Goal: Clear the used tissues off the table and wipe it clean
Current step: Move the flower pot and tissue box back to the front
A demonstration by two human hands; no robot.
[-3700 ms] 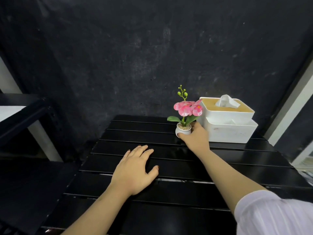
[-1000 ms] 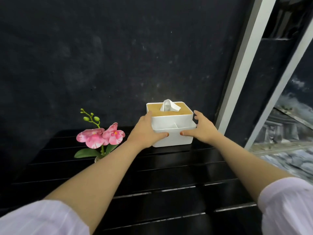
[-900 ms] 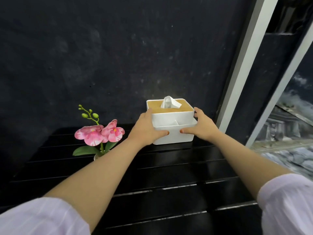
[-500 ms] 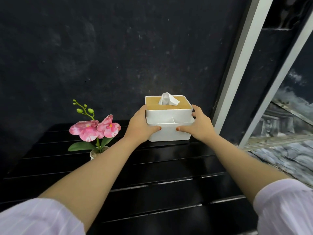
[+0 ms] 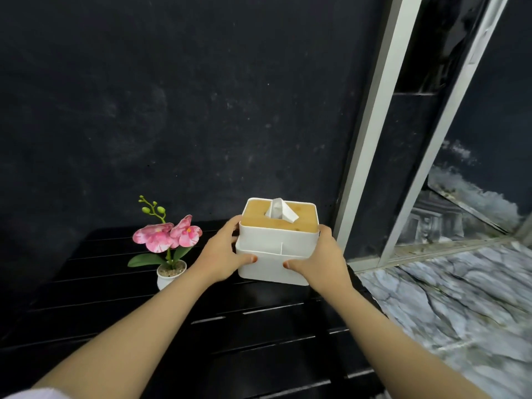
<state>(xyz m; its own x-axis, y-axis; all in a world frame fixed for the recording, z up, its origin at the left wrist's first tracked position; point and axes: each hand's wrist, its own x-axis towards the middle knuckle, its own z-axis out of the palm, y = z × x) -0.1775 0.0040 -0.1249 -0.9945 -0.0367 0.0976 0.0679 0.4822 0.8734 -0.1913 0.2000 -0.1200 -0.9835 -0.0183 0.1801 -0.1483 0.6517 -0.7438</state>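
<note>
A white tissue box [image 5: 275, 251] with a wooden lid and one tissue [image 5: 279, 209] sticking out of the slot sits at the back right of the black slatted table [image 5: 250, 335]. My left hand [image 5: 223, 257] clasps the box's left side and my right hand [image 5: 319, 259] clasps its right side, thumbs pressed on the front face. I see no loose used tissues on the table.
A small white pot with a pink artificial orchid [image 5: 168, 246] stands just left of the box. A dark wall [image 5: 187, 110] rises behind the table. A white frame post [image 5: 371, 133] and a grey marble floor [image 5: 454, 300] lie to the right.
Earlier my right hand held the orchid pot and my left lay flat on the table. Both hands now grip the tissue box, which has turned slightly and shifted toward the right edge.
</note>
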